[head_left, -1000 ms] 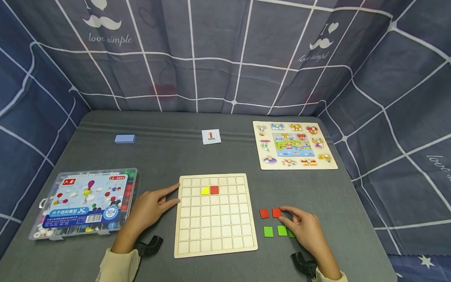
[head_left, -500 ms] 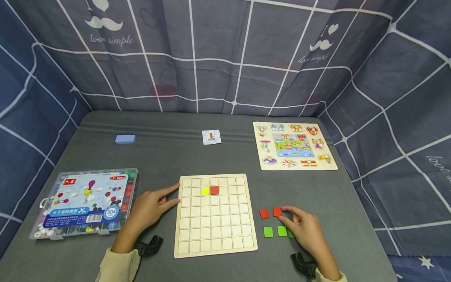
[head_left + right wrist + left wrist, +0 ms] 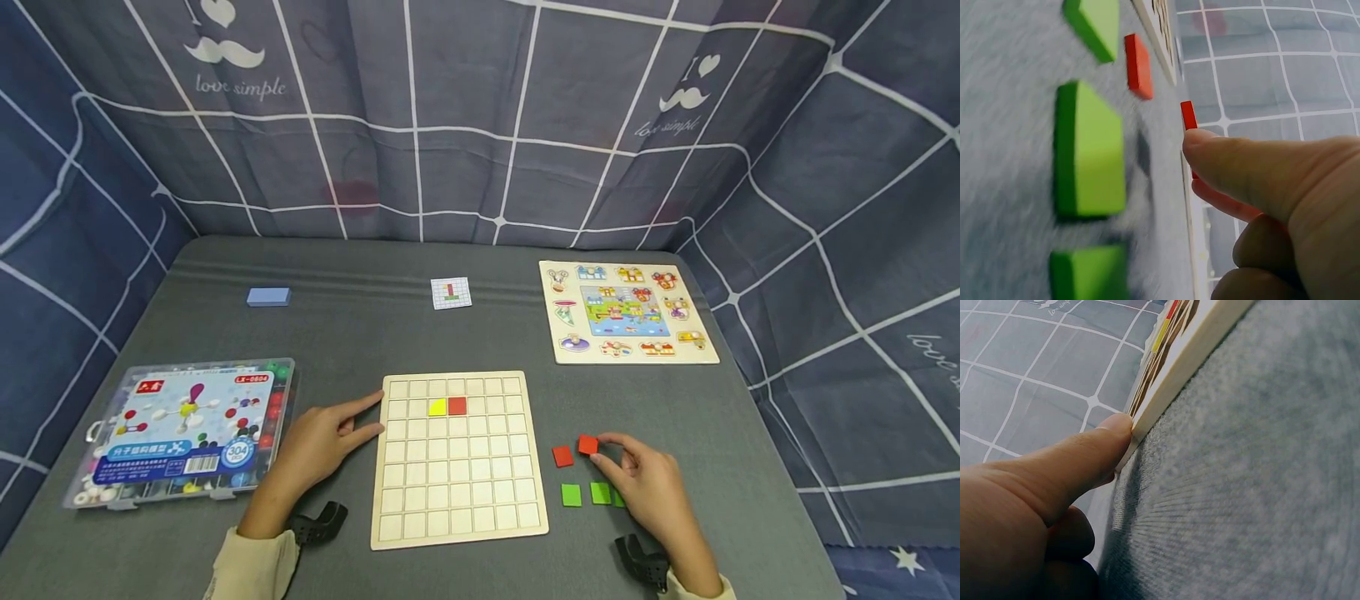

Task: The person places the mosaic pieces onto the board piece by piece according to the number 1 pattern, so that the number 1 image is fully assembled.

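My right hand (image 3: 648, 483) pinches a red square tile (image 3: 588, 445) between thumb and forefinger. In the right wrist view the held tile (image 3: 1189, 115) is off the table. Another red tile (image 3: 562, 456) lies to its left, with green tiles (image 3: 572, 495) in a row below, one partly hidden by the hand. My left hand (image 3: 321, 442) touches the left edge of the wooden grid board (image 3: 450, 483) with straight thumb and forefinger; the left wrist view shows the thumb (image 3: 1113, 428) against the rim. A yellow piece (image 3: 437, 407) and a red tile (image 3: 457, 406) sit side by side in the board's second row.
A small card with a printed grid pattern (image 3: 451, 293) lies beyond the board. A picture puzzle board (image 3: 628, 313) is at the back right. On the left are a clear plastic case of molecular model parts (image 3: 180, 433) and a blue block (image 3: 268, 297).
The right hand has raised the red tile off the table, tilting it and shifting it slightly away from the body. The left hand and the board keep their places.
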{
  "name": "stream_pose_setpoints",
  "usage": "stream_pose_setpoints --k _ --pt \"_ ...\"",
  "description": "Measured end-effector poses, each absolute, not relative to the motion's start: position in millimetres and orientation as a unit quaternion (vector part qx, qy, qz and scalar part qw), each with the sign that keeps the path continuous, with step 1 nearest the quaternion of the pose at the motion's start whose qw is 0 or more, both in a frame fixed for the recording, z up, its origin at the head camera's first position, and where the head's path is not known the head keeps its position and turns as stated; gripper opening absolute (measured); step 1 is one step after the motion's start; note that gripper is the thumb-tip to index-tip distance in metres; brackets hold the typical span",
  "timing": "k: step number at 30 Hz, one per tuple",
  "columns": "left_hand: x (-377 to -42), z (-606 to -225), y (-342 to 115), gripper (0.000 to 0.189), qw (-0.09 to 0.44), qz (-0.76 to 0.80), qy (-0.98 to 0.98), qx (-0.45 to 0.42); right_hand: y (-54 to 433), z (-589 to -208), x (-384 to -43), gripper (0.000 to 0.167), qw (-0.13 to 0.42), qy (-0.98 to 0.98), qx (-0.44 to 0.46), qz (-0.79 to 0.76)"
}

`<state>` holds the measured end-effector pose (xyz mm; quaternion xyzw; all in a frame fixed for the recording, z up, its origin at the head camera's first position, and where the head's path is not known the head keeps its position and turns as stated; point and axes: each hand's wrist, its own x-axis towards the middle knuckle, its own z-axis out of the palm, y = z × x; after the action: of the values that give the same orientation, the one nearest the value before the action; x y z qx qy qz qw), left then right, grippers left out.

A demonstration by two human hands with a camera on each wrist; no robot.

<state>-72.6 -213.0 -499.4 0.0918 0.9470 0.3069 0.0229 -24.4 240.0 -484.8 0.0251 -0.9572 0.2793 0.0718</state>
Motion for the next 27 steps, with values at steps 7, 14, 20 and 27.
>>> stream_pose_setpoints --k 7,14,20,27 --pt "-73 -499 -213 0.053 0.023 0.307 0.947 0.092 226 -481 -30 0.027 0.072 -0.951 0.043 0.298" --pt "-74 -498 -213 0.054 0.023 0.306 0.947 0.094 211 -476 -39 0.028 0.075 -0.945 0.063 0.312" --pt "-73 -499 -213 0.053 0.025 0.307 0.947 0.094 192 -470 -48 0.026 0.069 -0.936 0.105 0.33" --pt "-72 -499 -212 0.053 0.017 0.304 0.948 0.095 172 -467 -56 0.025 0.065 -0.926 0.146 0.341"
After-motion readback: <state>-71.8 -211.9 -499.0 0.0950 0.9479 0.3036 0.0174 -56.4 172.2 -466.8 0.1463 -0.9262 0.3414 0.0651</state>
